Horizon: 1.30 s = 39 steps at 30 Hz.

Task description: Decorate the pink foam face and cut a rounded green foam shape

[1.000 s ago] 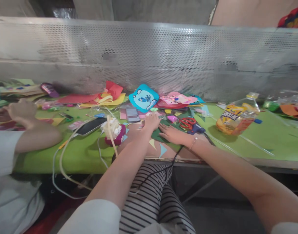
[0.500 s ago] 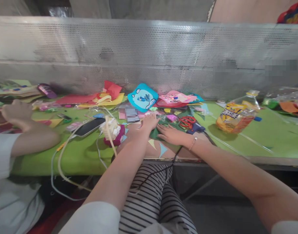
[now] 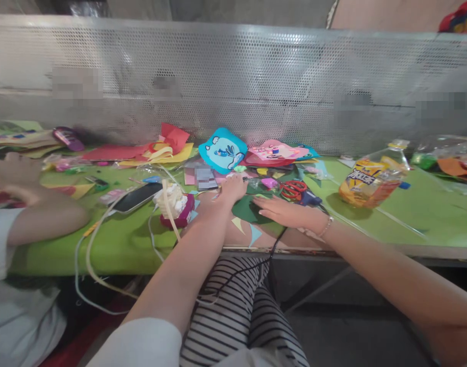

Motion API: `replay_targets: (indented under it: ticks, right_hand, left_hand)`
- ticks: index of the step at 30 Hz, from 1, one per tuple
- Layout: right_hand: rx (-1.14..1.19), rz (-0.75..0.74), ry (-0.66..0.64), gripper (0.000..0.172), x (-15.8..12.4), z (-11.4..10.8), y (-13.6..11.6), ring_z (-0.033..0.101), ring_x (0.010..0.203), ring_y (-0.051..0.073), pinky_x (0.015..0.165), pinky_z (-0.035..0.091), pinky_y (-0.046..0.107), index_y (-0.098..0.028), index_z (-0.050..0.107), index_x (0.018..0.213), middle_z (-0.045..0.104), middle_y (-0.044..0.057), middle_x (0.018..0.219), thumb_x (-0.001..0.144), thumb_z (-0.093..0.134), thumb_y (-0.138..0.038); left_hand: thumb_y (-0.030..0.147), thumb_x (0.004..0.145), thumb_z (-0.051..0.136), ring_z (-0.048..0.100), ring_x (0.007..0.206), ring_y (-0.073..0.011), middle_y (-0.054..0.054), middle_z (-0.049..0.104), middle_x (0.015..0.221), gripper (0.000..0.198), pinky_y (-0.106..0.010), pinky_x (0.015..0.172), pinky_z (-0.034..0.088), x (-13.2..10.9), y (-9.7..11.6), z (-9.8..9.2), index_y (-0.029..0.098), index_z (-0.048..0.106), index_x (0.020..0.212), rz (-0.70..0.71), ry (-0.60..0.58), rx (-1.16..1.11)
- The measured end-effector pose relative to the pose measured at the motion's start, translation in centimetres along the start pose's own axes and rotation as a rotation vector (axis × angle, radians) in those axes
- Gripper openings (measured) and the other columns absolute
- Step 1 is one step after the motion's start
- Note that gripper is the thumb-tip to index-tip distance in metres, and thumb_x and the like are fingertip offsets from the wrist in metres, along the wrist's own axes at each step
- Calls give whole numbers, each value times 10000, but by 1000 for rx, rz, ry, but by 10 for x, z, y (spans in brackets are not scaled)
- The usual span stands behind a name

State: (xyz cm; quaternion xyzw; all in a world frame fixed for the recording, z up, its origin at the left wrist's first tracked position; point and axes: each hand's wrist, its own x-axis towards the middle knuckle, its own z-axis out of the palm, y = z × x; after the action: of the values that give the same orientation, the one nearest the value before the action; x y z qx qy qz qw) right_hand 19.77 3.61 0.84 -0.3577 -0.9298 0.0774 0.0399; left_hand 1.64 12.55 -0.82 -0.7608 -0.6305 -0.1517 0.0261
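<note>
My left hand lies on the table at the far edge of a dark green paper sheet, fingers stretched forward and holding nothing that I can see. A small dark thing shows by its fingertips, too small to name. My right hand, with a bracelet at the wrist, is open and flat, its fingertips over the right part of the green sheet. Just beyond it lie red-handled scissors and a dark blue tool. Light blue and yellow paper scraps lie in front of the sheet.
A clear bottle stands on the right. At left are a phone, cables, and a magenta-based thing with cream topping. Decorated blue and pink paper lean before a perforated metal panel. Another person's arm rests far left.
My right hand has slid to the right, uncovering more of the dark green sheet. My left hand stays nearly in place. The view has shifted slightly.
</note>
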Motion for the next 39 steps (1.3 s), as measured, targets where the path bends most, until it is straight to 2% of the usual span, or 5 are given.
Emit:
replay_targets:
  ticks: [6, 18, 26, 35, 39]
  right_hand:
    - [-81, 13, 61, 589, 22, 11, -6, 279, 1363, 287, 1090, 244, 534, -74, 314, 1424, 301, 167, 1474, 955, 208, -416]
    - [-164, 29, 66, 621, 11, 16, -21, 258, 1373, 277, 1083, 232, 515, -103, 311, 1429, 300, 163, 1476, 953, 165, -474]
    - [-121, 2, 37, 649, -4, 12, -27, 252, 1376, 272, 1103, 161, 540, -97, 282, 1439, 290, 148, 1482, 947, 172, -506]
    - [-135, 32, 62, 618, 9, 14, -30, 260, 1372, 270, 1090, 210, 525, -79, 301, 1428, 295, 150, 1479, 957, 175, -459]
    - [-124, 35, 53, 625, -7, 12, -36, 278, 1364, 277, 1090, 211, 520, -75, 308, 1425, 310, 169, 1469, 956, 176, -468]
  left_hand:
    - [429, 925, 257, 383, 1249, -301, -177, 484, 1305, 504, -463, 1001, 313, -9, 7, 4, 105, 445, 1262, -75, 3, 42]
    - [331, 900, 349, 429, 1168, -305, -183, 519, 1239, 424, -441, 1000, 278, -6, 11, 13, 73, 484, 1207, 18, 97, 138]
    - [345, 905, 303, 425, 1200, -315, -186, 521, 1254, 458, -459, 987, 300, -6, 9, 11, 80, 471, 1237, -18, 10, 118]
    - [319, 912, 280, 429, 1214, -305, -178, 522, 1263, 447, -451, 990, 317, -7, 8, 11, 89, 458, 1251, -10, 17, 122]
    - [353, 908, 295, 423, 1221, -311, -179, 507, 1288, 465, -459, 993, 321, -6, 8, 10, 88, 451, 1257, -15, -2, 126]
